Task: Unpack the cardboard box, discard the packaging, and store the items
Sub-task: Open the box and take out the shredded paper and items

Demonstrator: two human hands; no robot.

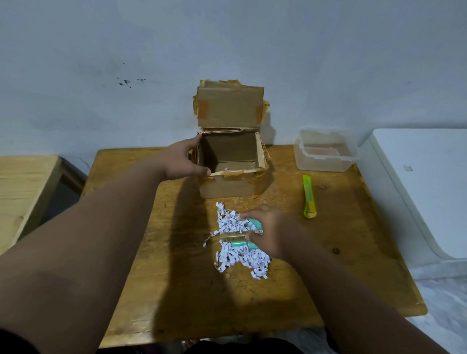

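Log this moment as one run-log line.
left hand: holds open brown cardboard box | right hand: on teal cylindrical items in white shredded paper | clear plastic container: unfilled

Bare table (184,299) front-left; cardboard box (233,174), container (323,151), cutter (309,197) across the back.

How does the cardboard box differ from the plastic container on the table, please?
The cardboard box is brown and opaque; the plastic container is clear. The box has a raised flap and torn tape; the container has no lid on and looks intact. The left hand holds the box; nothing touches the container. Both stand open on the wooden table.
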